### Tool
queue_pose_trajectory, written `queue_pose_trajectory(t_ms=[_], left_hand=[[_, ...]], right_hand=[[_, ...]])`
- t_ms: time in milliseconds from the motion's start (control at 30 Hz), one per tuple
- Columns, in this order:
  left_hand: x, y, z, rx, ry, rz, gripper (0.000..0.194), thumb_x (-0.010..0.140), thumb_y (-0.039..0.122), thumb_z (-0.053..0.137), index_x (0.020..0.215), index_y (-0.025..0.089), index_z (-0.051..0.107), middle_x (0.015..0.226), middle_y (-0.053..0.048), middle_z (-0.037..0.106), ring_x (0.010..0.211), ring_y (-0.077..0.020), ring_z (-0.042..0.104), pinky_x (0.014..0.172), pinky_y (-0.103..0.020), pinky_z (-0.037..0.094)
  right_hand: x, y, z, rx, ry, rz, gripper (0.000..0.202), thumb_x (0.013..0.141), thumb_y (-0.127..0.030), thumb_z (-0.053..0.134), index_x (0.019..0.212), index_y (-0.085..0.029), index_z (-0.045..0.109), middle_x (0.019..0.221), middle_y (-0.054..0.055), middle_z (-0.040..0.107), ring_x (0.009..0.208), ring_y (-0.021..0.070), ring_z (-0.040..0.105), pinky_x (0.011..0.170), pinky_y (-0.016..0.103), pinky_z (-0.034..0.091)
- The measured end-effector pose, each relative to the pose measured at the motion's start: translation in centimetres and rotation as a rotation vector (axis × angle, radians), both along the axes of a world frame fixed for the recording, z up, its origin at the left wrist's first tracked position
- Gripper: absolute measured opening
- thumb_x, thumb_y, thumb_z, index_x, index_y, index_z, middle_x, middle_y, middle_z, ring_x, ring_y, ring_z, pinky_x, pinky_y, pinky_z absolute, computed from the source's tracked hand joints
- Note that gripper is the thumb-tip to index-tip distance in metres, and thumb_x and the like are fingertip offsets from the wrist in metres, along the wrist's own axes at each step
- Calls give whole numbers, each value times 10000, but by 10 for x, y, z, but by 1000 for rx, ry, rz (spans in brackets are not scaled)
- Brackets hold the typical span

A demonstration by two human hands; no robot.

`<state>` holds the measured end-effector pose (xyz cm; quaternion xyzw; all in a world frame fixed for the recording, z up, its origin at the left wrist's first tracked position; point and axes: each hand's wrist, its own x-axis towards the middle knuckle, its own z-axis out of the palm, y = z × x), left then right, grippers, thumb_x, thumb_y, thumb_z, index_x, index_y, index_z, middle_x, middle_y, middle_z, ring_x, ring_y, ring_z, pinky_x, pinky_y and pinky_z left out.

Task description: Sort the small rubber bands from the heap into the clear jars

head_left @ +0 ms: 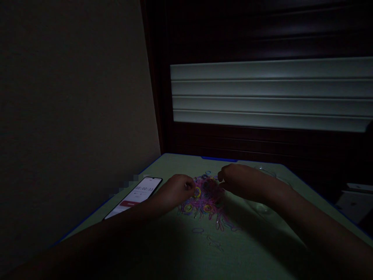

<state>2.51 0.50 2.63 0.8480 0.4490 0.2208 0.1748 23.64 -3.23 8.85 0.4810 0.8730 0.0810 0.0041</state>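
Observation:
A loose pile of small colourful elastic bands (pixel 208 194), mostly pink and purple with some yellow rings, lies on the pale green tabletop (pixel 163 249). At its left edge is my left hand (pixel 179 188), thumb and fingers curled together in a pinch; a yellow ring (pixel 197 192) shows beside the fingertips. My right hand (pixel 237 179) hovers at the pile's right side, with its fingers bent down and closed. Dim light hides whatever either hand may hold. A few single bands (pixel 198 230) lie scattered on the near side of the pile.
A phone (pixel 136 194) showing a running timer lies left of my left hand, partly covered by my forearm. Clear round plastic containers (pixel 264 209) sit partly behind my right forearm. A wall borders the left; a dark wood panel with pale slats (pixel 262 93) stands behind.

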Motion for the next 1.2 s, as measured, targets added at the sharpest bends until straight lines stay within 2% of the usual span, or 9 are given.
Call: queue_pose_trajectory(t_ms=[333,500,667,833,1000,1200], left_hand=[[5,1,-1,-14,-156,16,264,727,363,494,742,141,638,682,-23,621,633,-140,544,534,-200,365],[9,-4,5,-42,-246,0,247,717,359,524,734,138,633,684,-26,610,622,-134,534,520,-197,370],[18,-16,7,-112,-460,39,210,697,335,557,720,139,628,710,-40,632,662,-154,568,559,-220,426],[33,-28,-8,-180,-701,67,170,674,311,595,712,147,611,714,-35,641,676,-153,593,608,-243,466],[41,-26,-29,-208,-825,92,144,688,288,590,728,149,594,748,-33,641,724,-154,606,665,-253,477],[42,-19,-35,-184,-878,76,121,717,266,573,747,148,571,771,-21,627,757,-141,599,695,-228,464]], right_hand=[[-2,3,0,33,14,16,225,821,-261,434,830,-169,639,790,101,648,702,169,606,557,235,375],[-2,3,-2,75,40,50,214,822,-244,433,795,-171,633,778,96,645,688,163,599,558,235,373],[0,7,-5,145,35,77,214,824,-238,416,778,-185,618,762,78,641,655,161,589,530,243,351],[0,10,-5,197,73,53,171,805,-216,440,812,-189,609,743,62,636,649,163,586,525,244,342],[-5,15,-10,269,135,27,163,806,-207,438,848,-185,594,777,65,627,678,165,584,559,251,361],[-17,20,-23,342,363,54,242,832,-176,385,1018,-184,541,902,78,608,795,166,577,632,249,398]])
